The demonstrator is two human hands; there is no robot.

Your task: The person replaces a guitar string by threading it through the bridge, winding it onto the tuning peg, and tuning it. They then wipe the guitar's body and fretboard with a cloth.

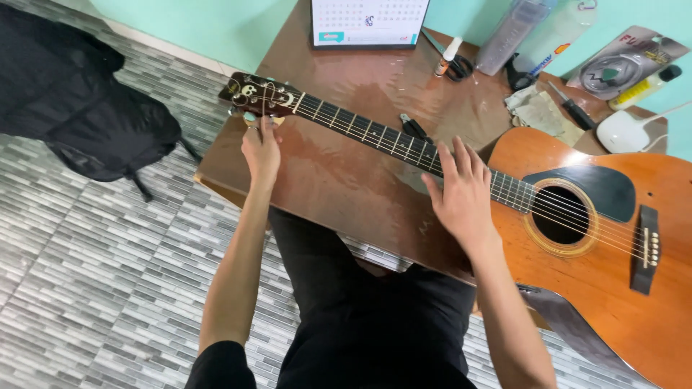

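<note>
An orange-brown acoustic guitar (613, 288) lies flat across a glossy brown table (346, 180), its headstock (256, 95) pointing left. My left hand (261, 148) reaches up to the headstock's near edge, fingers pinched on a tuning peg there. My right hand (461, 194) rests palm down with fingers spread on the neck and strings where the neck meets the body. Strings run over the round sound hole (561, 215) to the dark bridge (646, 248).
A desk calendar (369, 23) stands at the table's back edge. Scissors (454, 65), small pliers (414, 128), a cloth (544, 112), a screwdriver (573, 108), bottles and a white mouse (623, 131) lie behind the guitar. A black bag (79, 101) sits on the tiled floor at left.
</note>
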